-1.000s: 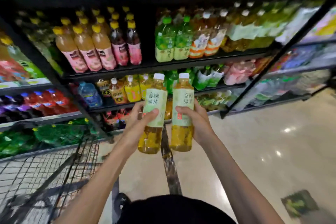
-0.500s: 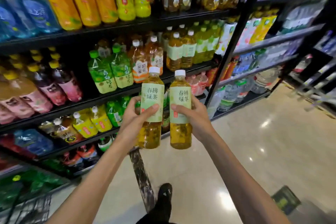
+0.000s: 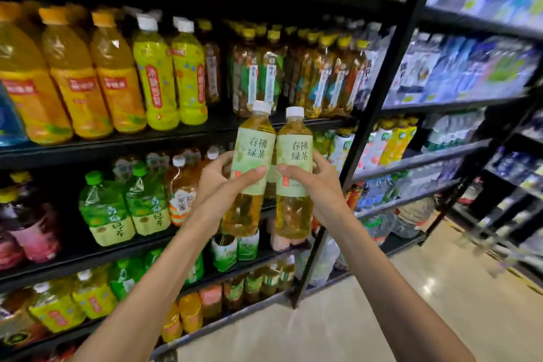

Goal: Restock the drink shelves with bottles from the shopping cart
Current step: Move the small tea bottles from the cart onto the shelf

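You've got the left bottle (image 3: 249, 167) in your left hand (image 3: 223, 182) and the right bottle (image 3: 293, 173) in your right hand (image 3: 320, 185), just beside each other out in front of the rack (image 3: 117, 147), the left one tilted with its cap leaning towards the right one. Behind both, stocked shelves run one above another, and the caps sit level with the shelf board that carries the row (image 3: 117, 76) up to your left. The post (image 3: 379, 103) stands just right of the right bottle, more shelving lies beyond it, and the floor (image 3: 382, 317) spreads below on the right.
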